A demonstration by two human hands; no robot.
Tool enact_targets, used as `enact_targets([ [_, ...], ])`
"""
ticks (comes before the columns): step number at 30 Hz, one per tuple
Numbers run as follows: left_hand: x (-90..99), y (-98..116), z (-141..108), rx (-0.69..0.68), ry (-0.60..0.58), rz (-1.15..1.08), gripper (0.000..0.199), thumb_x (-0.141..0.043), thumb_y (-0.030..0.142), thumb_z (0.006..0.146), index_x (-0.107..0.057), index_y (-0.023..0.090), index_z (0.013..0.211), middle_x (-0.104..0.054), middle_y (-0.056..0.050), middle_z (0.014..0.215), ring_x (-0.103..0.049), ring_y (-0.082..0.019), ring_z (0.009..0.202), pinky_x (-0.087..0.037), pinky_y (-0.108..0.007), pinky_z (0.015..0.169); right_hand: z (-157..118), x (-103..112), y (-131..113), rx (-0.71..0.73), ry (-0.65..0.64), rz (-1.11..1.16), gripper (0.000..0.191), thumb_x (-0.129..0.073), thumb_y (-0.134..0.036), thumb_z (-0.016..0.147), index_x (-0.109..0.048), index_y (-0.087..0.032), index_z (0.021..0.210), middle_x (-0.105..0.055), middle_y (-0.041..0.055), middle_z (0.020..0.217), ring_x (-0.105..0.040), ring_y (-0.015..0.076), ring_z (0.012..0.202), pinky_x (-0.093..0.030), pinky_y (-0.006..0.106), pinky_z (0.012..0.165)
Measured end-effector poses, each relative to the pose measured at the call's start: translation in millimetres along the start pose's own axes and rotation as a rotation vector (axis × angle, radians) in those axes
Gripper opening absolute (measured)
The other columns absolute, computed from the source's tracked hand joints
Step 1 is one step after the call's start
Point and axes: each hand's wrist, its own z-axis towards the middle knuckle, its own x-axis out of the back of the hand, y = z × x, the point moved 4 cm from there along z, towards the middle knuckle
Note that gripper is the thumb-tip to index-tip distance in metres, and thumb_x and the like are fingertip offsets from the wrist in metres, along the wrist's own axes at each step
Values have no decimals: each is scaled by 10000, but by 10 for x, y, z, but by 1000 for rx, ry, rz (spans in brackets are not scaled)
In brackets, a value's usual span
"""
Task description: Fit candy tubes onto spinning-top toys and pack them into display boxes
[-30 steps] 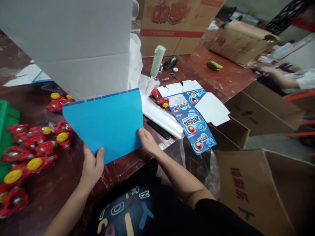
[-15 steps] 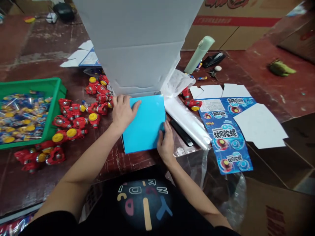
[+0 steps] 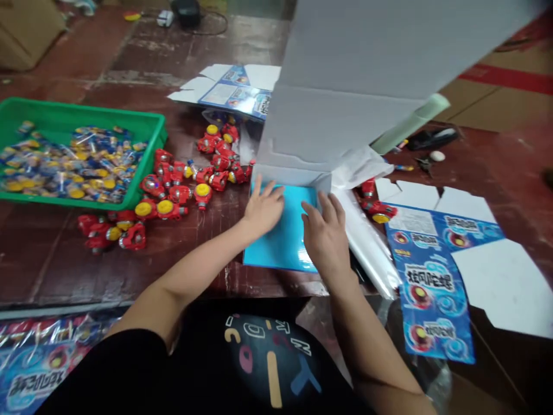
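A bright blue flat-faced panel lies in front of me on the table, at the foot of a tall white cardboard box lid standing up behind it. My left hand rests palm down on the panel's left side, fingers spread. Over its right side is my right hand, fingers bent and apart, with nothing visible in them; whether its fingertips touch the panel or the cardboard edge I cannot tell. Left of my hands lie several red toy pieces with yellow caps.
A green tray at left holds many small wrapped pieces. A clear plastic roll and printed blue carton blanks lie to the right. A pale green bottle stands behind, partly hidden. More printed blanks lie at the back.
My view has swung left. Both hands have shifted from gripping the blue panel's edges to lying over it; the left fingers have spread and the right hand has moved onto its top.
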Motion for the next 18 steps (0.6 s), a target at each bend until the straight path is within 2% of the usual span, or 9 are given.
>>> enact_targets([
  [3, 135, 79, -352, 83, 68, -53, 321, -497, 145, 1074, -791, 105, 1196, -728, -135, 1398, -613, -301, 1410, -412, -526, 1292, 279, -283, -152, -74, -154, -13, 519, -373, -428, 1132, -550, -297, 1602, -373, 180, 1737, -357, 433, 1597, -391, 782, 1186],
  [5, 319, 6, -695, 108, 174, -124, 284, -522, 181, 1080, -791, 141, 1164, -776, -100, 1302, -680, -260, 1303, -436, -505, 1269, 310, -535, -209, -121, -229, -34, 555, -383, -539, 1117, -512, -358, 1625, -332, 179, 1756, -315, 485, 1604, -344, 871, 1132],
  [7, 548, -228, -993, 125, 292, -167, 240, -558, 217, 1076, -779, 182, 1161, -794, -67, 1260, -703, -236, 1245, -406, -522, 1276, 274, -720, -234, -133, -221, -61, 595, -402, -617, 1092, -515, -371, 1622, -323, 186, 1758, -285, 499, 1612, -269, 911, 1134],
  [9, 746, -642, -1123, 174, 340, -146, 237, -562, 232, 1071, -768, 190, 1181, -792, -66, 1260, -697, -237, 1232, -400, -526, 1258, 228, -831, -227, -133, -192, -84, 607, -405, -641, 1083, -530, -369, 1611, -346, 185, 1748, -300, 490, 1605, -222, 918, 1147],
  [12, 858, -1535, -940, 378, 186, -22, 300, -512, 243, 1081, -756, 149, 1228, -765, -126, 1288, -664, -276, 1234, -469, -484, 1140, 212, -881, -187, -126, -210, -98, 608, -401, -629, 1087, -529, -352, 1613, -350, 188, 1745, -305, 486, 1605, -225, 914, 1152],
  [14, 837, -2167, -692, 618, 26, 79, 298, -534, 261, 1072, -760, 104, 1187, -754, -187, 1247, -622, -325, 1267, -464, -505, 1112, 247, -810, -190, -104, -230, -92, 606, -444, -599, 1082, -544, -307, 1604, -393, 210, 1714, -345, 484, 1585, -266, 894, 1157],
  [15, 821, -2416, -552, 685, -7, 94, 269, -587, 271, 1051, -761, 84, 1135, -752, -204, 1204, -605, -345, 1283, -458, -532, 1116, 281, -725, -222, -84, -203, -82, 597, -475, -575, 1077, -570, -270, 1582, -430, 226, 1683, -383, 480, 1560, -294, 876, 1161],
  [16, 792, -2613, -415, 732, -30, 95, 249, -646, 298, 1027, -756, 84, 1095, -746, -196, 1181, -595, -350, 1297, -453, -555, 1129, 330, -607, -287, -49, -139, -62, 580, -508, -546, 1070, -600, -230, 1548, -469, 240, 1645, -425, 467, 1528, -332, 842, 1170],
  [18, 702, -2830, -168, 729, -36, 46, 276, -744, 363, 978, -735, 105, 1073, -730, -149, 1182, -607, -326, 1293, -471, -572, 1142, 471, -320, -539, 86, 52, -2, 519, -552, -478, 1061, -641, -181, 1478, -536, 246, 1566, -492, 413, 1462, -415, 731, 1185],
])
